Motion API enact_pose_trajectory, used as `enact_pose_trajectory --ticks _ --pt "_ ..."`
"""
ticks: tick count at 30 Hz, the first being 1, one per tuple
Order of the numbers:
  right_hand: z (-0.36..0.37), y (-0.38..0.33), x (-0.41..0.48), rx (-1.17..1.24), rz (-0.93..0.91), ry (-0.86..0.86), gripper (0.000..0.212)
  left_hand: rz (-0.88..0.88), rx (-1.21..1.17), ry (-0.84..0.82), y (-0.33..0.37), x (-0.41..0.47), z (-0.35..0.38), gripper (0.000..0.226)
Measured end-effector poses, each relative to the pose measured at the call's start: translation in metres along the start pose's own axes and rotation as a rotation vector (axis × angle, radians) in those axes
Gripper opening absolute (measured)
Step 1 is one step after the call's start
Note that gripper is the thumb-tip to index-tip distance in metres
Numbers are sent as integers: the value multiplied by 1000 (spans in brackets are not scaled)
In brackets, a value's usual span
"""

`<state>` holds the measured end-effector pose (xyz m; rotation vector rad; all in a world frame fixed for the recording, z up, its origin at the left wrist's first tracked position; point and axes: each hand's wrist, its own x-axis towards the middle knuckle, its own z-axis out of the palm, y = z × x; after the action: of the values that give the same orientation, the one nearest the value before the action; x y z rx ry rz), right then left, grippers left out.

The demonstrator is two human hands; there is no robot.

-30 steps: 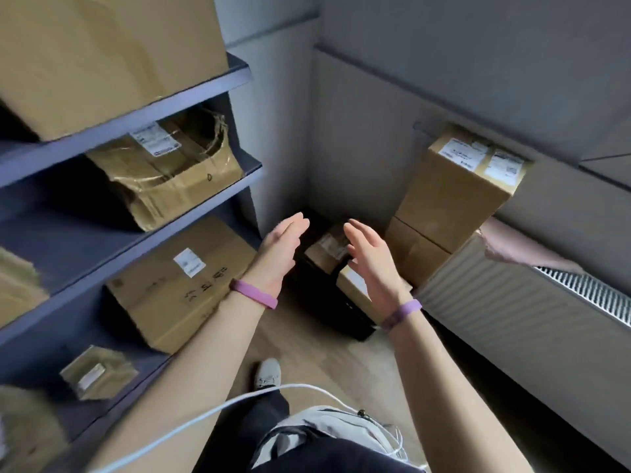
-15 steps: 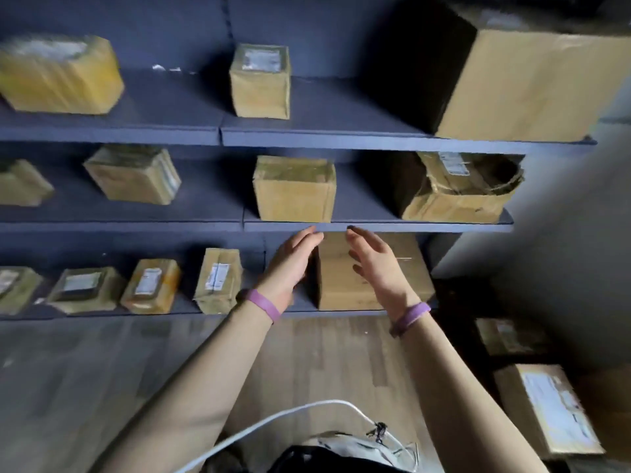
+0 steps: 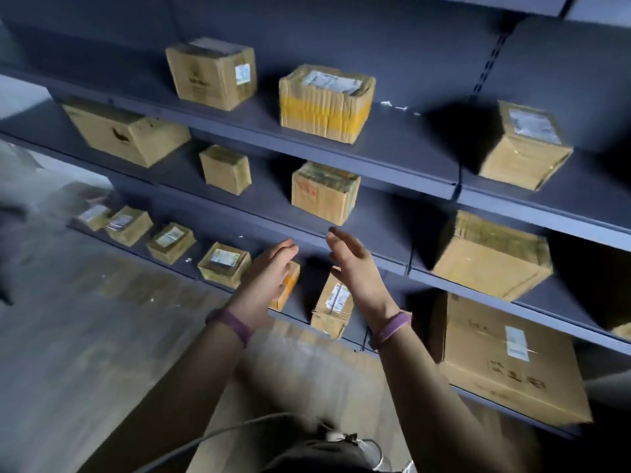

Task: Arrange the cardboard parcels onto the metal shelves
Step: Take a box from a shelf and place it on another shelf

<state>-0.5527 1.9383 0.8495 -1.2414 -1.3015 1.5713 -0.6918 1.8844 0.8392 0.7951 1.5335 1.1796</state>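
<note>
Left hand [image 3: 269, 269] and right hand [image 3: 356, 268] raised side by side, palms facing, not touching. Fingers [image 3: 286, 249] straight and loosely spread, gripping nothing. Cardboard parcels [image 3: 324, 107] spread over three levels of the metal shelves [image 3: 409, 145]: taped parcel [image 3: 324, 196] at 12 o'clock of the hands, small parcels [image 3: 223, 264] in a row at 9 o'clock, large box [image 3: 505, 356] at 4 o'clock. Purple band [image 3: 232, 326] on each wrist.

Both my forearms [image 3: 191, 387] are bare. A purple band [image 3: 230, 324] circles the wrist behind my left grip [image 3: 269, 271], and a matching purple band [image 3: 392, 327] sits behind the right grip [image 3: 355, 271]. A pale cable [image 3: 211, 435] trails across dark clothing [image 3: 307, 454] low down.
</note>
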Motion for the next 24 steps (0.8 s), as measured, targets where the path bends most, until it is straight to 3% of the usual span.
enact_pose_trajectory --ticks 10,13,18,21,24 --pt "152 -19 114 25 6 -212 43 -24 -61 157 28 79 -144 20" --pt "206 -22 161 16 8 -269 42 16 -58 201 40 120 -194 29" --pt "289 -33 250 -32 -8 -323 12 -9 -140 263 68 194 -275 22" --pt "344 -48 295 -45 -28 -348 11 -24 -155 335 85 225 -326 34" --pt "394 -57 326 -88 -48 -403 14 -44 -181 365 94 248 -373 25"
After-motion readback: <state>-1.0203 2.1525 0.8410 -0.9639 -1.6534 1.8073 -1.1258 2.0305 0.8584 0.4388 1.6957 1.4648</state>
